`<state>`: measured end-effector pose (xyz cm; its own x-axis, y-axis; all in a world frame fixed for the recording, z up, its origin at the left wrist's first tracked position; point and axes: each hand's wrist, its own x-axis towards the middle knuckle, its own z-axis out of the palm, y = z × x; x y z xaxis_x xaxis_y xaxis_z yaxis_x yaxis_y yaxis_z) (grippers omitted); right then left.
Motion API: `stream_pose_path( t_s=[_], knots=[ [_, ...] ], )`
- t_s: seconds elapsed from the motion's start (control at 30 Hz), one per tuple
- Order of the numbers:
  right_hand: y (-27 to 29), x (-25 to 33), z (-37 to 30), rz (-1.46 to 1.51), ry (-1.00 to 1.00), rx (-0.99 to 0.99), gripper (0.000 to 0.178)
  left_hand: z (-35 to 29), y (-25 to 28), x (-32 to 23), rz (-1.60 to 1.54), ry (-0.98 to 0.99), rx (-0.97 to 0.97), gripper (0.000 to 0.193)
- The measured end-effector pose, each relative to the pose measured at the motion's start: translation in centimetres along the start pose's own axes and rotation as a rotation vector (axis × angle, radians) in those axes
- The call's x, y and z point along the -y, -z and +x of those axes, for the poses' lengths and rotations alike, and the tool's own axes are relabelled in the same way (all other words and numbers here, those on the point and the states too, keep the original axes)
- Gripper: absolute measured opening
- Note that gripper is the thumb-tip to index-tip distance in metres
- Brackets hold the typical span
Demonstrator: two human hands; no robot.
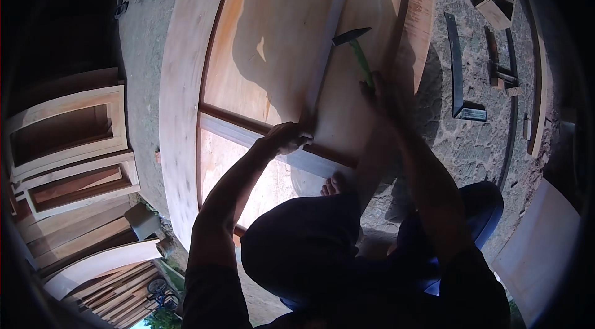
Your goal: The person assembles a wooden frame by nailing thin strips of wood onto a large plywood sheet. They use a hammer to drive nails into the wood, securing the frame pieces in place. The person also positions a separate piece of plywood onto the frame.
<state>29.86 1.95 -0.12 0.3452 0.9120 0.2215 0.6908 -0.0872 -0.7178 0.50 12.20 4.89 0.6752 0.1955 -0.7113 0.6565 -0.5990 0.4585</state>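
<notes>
Green-handled hammer (360,59) in the right hand (378,94), fingers wrapped firmly round the lower end of the handle; dark head pointing away from the body, seemingly lifted clear of the wood. To the left of that grip and nearer the body, the left hand (285,138), low over the joint of middle rail (322,75) and cross rail (226,130), fingertips bunched; cannot tell whether anything small is pinched between them.

Directly beneath both hands, a large panelled frame (185,81), apparently flat above rough ground (474,149). Well advanced, by judgement: rails joined, plywood panels (226,75) in place, dark strips (215,37) along the inner edges left of the left hand, past the right hand and along the cross rail on either side of the left fingertips. Left to do, probably: fastening near those fingertips, perhaps trim along the middle rail, with no dark strip clearly visible there.

Plywood smooth, orange-tan, faintly streaked; outer boards paler, broad, straight-grained; strips slim and reddish brown. Just below the left fingertips, a bare foot (334,185) against the wood. Right of the hammer grip, an L-shaped metal square (455,62), thin and dark, on cracked, stony ground.
</notes>
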Motion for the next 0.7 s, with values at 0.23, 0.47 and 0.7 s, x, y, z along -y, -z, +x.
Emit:
stream_pose_path(
  t_s=[0.23, 0.47, 0.7],
  knots=[
    [-3.1, 1.8, -3.9, 0.093, -0.189, -0.122, 0.033, -0.3, -1.7, 1.2, -0.01, 0.04, -0.139, 0.025],
    [-4.5, 15.6, -15.0, 0.837, -0.89, -0.047, 0.031, -0.6, -2.5, 0.4, -0.012, 0.095, -0.195, 0.025],
    [-3.2, 18.3, -17.9, 1.057, -1.105, 0.145, 0.022, -0.4, -2.2, -0.5, 0.069, 0.092, -0.168, 0.024]
  ],
)
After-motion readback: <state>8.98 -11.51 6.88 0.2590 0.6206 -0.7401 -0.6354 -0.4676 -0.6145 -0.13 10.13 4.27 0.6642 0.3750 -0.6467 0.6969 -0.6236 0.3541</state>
